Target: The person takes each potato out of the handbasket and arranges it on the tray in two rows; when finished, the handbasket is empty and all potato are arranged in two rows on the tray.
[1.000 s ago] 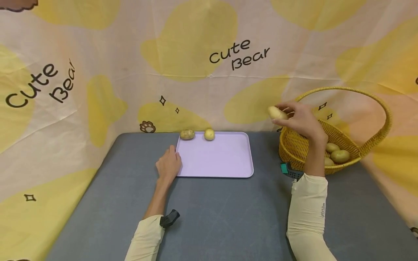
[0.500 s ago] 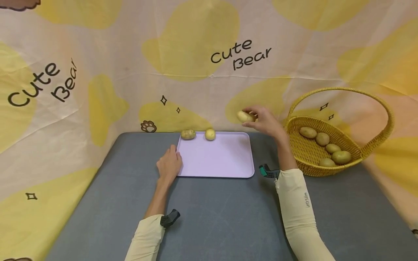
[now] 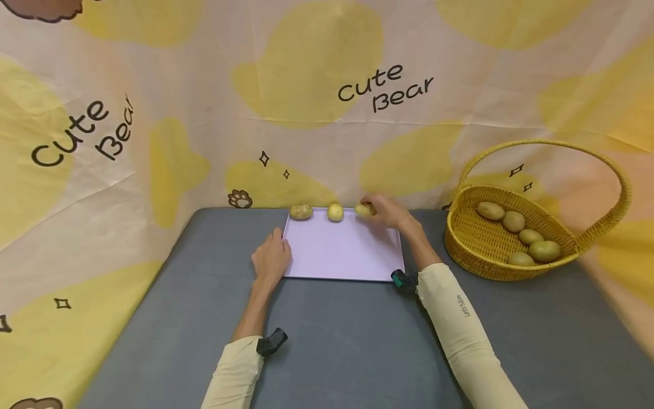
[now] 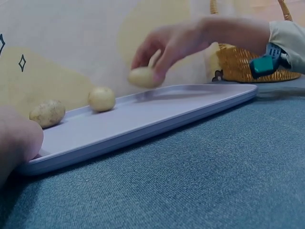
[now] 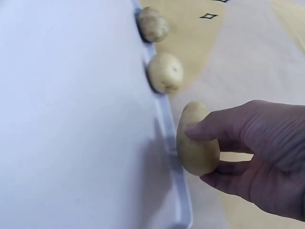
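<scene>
My right hand point(image 3: 389, 212) pinches a pale potato point(image 5: 198, 143) between thumb and fingers, over the back right part of the lilac tray point(image 3: 342, 250). In the left wrist view that potato hangs just above the tray floor. My left hand point(image 3: 272, 258) grips the tray's left edge, its fingers partly hidden from the head camera. Along the back rim lie two other potatoes: a rough, speckled one point(image 3: 301, 212) at the left corner and a smoother, rounder one point(image 3: 335, 212) near the middle.
A yellow wicker basket point(image 3: 475, 258) with a tall arched handle stands to the right of the tray, with several potatoes point(image 3: 544, 250) inside. The grey table point(image 3: 347, 341) reaches back to a patterned cloth wall point(image 3: 301, 74).
My right hand has carried the potato left from above the basket and down over the tray's back right. My left hand stays on the tray edge. The head view has shifted slightly.
</scene>
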`<state>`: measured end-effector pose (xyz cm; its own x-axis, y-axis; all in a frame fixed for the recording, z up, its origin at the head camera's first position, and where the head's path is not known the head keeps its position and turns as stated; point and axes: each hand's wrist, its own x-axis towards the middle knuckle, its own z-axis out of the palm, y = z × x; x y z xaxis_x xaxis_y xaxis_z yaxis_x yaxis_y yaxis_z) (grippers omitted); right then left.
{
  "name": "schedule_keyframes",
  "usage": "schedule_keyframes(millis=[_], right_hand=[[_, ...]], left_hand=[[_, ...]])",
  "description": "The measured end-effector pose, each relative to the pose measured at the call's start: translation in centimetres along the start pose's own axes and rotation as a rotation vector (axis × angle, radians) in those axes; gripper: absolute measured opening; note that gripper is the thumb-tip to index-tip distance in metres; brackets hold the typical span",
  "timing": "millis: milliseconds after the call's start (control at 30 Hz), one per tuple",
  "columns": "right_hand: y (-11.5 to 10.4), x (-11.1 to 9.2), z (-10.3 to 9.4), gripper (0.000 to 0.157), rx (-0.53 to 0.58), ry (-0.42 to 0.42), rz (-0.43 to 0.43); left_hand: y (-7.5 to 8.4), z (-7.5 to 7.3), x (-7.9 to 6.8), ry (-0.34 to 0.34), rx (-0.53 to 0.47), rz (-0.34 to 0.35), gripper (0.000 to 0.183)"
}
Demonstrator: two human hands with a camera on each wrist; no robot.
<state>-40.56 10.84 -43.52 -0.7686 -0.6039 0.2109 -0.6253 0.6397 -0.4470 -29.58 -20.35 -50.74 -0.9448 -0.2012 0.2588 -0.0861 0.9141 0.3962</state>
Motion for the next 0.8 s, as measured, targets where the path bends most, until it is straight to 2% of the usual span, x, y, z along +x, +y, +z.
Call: schedule_keyframes(millis=[200, 467, 633, 800], right_hand=[[0.5, 0.0, 1.5, 0.032, -0.044, -0.007, 0.011], [0.2, 0.1, 1.9, 0.03, 0.001, 0.009, 0.082], [0.3, 0.1, 2.0, 0.025, -0.014, 0.004, 0.055], [0.3, 0.1, 1.8, 0.033, -0.016, -0.014, 0.056]], left_hand=[[0.2, 0.1, 0.0, -0.008, -0.005, -0.011, 0.021], [0.2, 0.1, 0.0, -0.015, 0.0, -0.015, 0.022], [0.1, 0.3, 0.0, -0.02, 0.003, -0.02, 0.022], [0.1, 0.4, 0.1, -0.008, 0.006, -0.014, 0.022]])
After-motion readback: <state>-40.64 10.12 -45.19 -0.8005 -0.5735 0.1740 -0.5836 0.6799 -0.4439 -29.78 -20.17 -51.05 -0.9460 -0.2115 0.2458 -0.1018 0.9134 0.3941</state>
